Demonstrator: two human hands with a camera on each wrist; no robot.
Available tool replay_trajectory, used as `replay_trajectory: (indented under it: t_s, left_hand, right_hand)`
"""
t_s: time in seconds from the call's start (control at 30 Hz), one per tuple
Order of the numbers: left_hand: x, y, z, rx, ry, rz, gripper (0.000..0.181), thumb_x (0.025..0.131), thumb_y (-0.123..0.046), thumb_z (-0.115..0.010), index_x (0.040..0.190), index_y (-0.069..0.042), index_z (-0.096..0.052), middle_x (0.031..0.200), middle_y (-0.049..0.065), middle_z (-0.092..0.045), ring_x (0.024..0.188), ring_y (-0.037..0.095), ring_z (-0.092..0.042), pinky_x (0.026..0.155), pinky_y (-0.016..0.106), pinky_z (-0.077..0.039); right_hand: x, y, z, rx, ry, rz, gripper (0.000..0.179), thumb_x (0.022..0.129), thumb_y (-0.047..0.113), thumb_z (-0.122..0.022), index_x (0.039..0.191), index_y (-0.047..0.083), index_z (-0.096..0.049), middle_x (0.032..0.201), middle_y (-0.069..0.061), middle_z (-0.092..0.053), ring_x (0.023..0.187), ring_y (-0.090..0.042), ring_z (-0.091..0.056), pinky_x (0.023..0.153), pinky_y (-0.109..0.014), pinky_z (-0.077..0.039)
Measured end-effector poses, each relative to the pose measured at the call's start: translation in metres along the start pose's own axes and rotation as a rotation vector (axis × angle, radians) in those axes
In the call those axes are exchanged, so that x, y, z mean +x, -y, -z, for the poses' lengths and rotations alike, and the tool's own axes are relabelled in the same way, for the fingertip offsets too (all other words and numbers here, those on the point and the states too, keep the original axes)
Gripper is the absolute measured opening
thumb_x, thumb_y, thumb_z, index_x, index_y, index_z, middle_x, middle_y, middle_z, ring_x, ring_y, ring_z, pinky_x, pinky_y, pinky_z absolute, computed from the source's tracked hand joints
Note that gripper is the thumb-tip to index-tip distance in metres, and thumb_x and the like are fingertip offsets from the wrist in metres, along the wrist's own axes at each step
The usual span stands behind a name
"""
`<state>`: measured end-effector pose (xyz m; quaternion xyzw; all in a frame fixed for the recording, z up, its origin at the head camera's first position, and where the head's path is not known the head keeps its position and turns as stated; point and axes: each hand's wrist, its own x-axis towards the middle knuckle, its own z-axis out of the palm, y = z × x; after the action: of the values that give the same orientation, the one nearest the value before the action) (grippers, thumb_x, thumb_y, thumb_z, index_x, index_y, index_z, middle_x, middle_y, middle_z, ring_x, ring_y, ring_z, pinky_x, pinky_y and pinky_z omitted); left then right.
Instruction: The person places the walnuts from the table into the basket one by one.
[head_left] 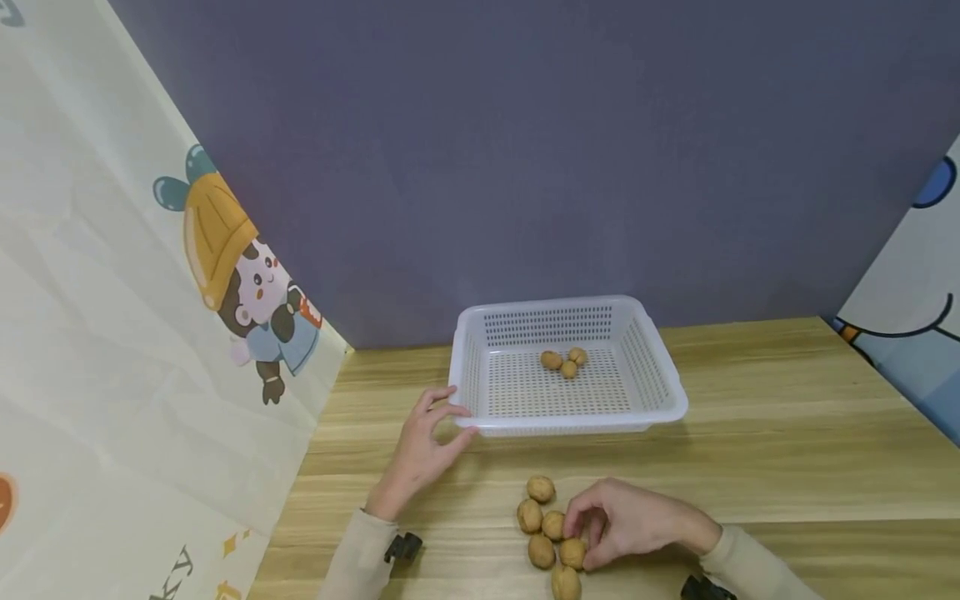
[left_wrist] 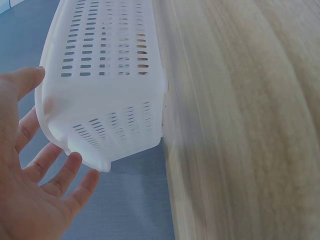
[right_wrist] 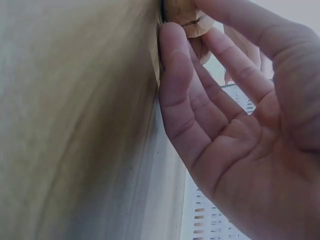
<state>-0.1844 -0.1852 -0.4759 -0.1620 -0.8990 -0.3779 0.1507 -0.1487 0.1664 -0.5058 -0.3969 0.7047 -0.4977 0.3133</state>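
A white plastic basket (head_left: 562, 425) with slotted walls stands on the wooden table, with three walnuts (head_left: 551, 360) inside. At its near left corner my left hand (head_left: 420, 450) holds the rim, fingers over the edge and thumb on the outer side. In the left wrist view that hand (left_wrist: 45, 175) spans the basket's corner (left_wrist: 100, 100). Several more walnuts (head_left: 529, 516) lie in a cluster in front of the basket. My right hand (head_left: 630, 518) pinches one walnut (head_left: 573, 552) of this cluster between thumb and fingers, low against the tabletop.
Behind the basket rises a dark blue-grey panel (head_left: 525, 167). A pale wall sheet with a cartoon figure (head_left: 262, 283) borders the table (head_left: 787, 433) on the left, and another printed sheet (head_left: 907, 308) stands at the right. Both wrists carry small black devices (head_left: 403, 547).
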Motion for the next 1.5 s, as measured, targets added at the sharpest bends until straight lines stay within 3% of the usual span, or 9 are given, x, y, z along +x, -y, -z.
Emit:
replay_trajectory:
  t_s: [0.3,0.6,1.03,1.2,1.5]
  left_hand:
    - [0.000,0.000,0.002,0.009,-0.006,-0.003,0.023,0.086,-0.022,-0.089,0.107,-0.019,-0.078,0.151,0.009,-0.059,0.140,0.037,-0.057,0.117,0.064,-0.046]
    - [0.000,-0.001,0.001,0.008,0.003,-0.017,0.023,0.088,-0.024,-0.087,0.108,-0.019,-0.078,0.151,0.010,-0.058,0.139,0.038,-0.058,0.117,0.064,-0.047]
    - [-0.001,0.001,-0.001,0.010,0.005,-0.009,0.023,0.088,-0.029,-0.087,0.107,-0.020,-0.078,0.151,0.008,-0.058,0.140,0.036,-0.058,0.118,0.063,-0.047]
    - [0.000,0.001,-0.001,0.007,0.004,-0.012,0.023,0.088,-0.027,-0.087,0.107,-0.020,-0.078,0.151,0.008,-0.059,0.140,0.037,-0.058,0.117,0.063,-0.047]
    - [-0.001,0.002,-0.002,0.008,-0.001,-0.015,0.021,0.088,-0.026,-0.087,0.106,-0.021,-0.078,0.151,0.008,-0.059,0.140,0.037,-0.058,0.116,0.063,-0.047]
  right_hand:
    - [0.001,0.002,0.001,0.020,0.022,0.016,0.026,0.089,0.013,-0.085,0.114,0.012,-0.076,0.103,0.006,-0.076,0.081,0.001,-0.070,0.068,-0.022,-0.063]
    - [-0.001,0.010,0.015,-0.069,-0.053,0.089,0.026,0.093,0.018,-0.083,0.117,0.017,-0.075,0.095,0.002,-0.077,0.080,0.002,-0.069,0.063,-0.023,-0.062]
    - [0.013,0.075,0.055,-0.172,-0.055,0.074,0.029,0.091,0.018,-0.084,0.118,0.015,-0.075,0.099,-0.005,-0.076,0.084,-0.006,-0.070,0.072,-0.026,-0.063]
    - [0.023,0.097,0.077,-0.199,-0.077,0.032,0.029,0.091,0.021,-0.084,0.119,0.018,-0.075,0.102,-0.004,-0.076,0.086,-0.010,-0.071,0.074,-0.026,-0.062]
    - [0.049,0.117,0.118,-0.185,-0.087,0.081,0.032,0.094,0.013,-0.079,0.125,0.006,-0.072,0.112,-0.011,-0.076,0.090,-0.014,-0.074,0.078,-0.028,-0.064]
